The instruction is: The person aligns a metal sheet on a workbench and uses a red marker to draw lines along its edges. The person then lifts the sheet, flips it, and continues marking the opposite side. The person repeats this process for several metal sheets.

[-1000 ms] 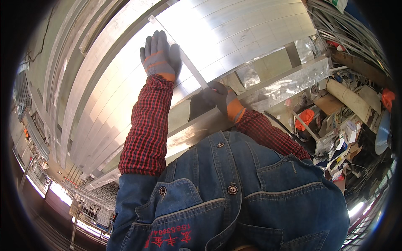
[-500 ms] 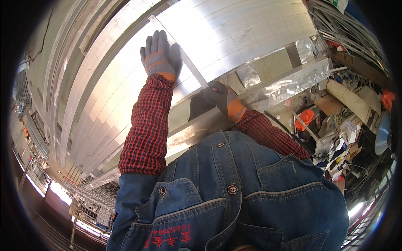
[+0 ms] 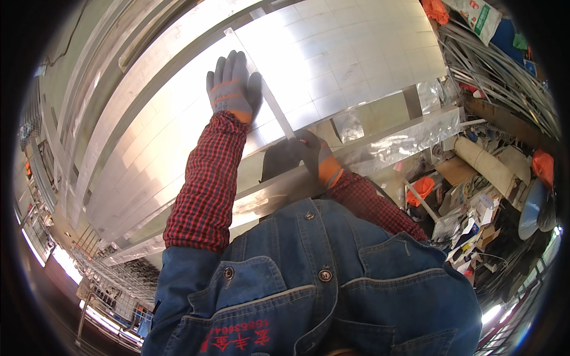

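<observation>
A shiny metal sheet [image 3: 350, 47], marked with a grid of thin lines, lies in front of me. My left hand [image 3: 231, 92], in a grey and orange glove, rests flat on it with fingers stretched out. Right beside that thumb a narrow, straight metal strip [image 3: 265, 89] crosses the sheet at a slant. Its near end meets my right hand [image 3: 316, 155], gloved alike, whose fingers are closed round it at the sheet's near edge. A small bit of red shows at those fingers; what it belongs to is hidden.
Metal beams [image 3: 398, 130] run beneath and along the sheet's near edge. Long metal profiles [image 3: 113, 124] lie at the left. To the right are a bundle of thin metal strips [image 3: 499, 65], a cardboard tube [image 3: 484, 166], orange plastic bags [image 3: 420, 190] and mixed clutter.
The view has shifted slightly. Both hands keep their places by the strip, the left flat on the sheet and the right closed at the strip's near end.
</observation>
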The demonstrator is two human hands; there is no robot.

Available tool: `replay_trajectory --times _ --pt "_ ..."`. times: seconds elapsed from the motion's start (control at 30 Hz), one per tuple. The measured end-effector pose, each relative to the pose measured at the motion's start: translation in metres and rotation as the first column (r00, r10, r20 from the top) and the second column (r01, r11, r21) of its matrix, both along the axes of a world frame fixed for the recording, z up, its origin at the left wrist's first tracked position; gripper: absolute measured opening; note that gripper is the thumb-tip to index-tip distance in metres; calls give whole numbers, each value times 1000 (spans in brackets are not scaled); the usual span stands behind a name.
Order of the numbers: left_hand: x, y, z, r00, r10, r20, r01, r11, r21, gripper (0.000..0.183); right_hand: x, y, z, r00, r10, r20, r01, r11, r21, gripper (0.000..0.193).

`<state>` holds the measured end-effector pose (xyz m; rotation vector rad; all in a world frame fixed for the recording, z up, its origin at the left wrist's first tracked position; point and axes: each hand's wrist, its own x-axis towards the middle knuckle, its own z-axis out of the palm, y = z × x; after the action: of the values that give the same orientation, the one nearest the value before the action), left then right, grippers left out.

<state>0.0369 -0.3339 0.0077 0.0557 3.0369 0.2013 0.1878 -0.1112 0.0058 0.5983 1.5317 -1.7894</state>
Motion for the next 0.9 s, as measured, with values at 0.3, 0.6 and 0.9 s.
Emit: replay_trajectory --times 0.3,0.6,0.9 --pt "1 -1 2 1000 -6 -5 6 1000 14 67 6 12 1 981 119 -151 -100 987 129 32" --pt "4 -6 -2 999 -19 -27 20 998 52 66 -66 27 71 816 292 -499 -102 922 373 24" --pt "5 -7 -5 997 -3 -73 10 995 98 67 -212 -60 14 470 396 -789 194 825 530 20"
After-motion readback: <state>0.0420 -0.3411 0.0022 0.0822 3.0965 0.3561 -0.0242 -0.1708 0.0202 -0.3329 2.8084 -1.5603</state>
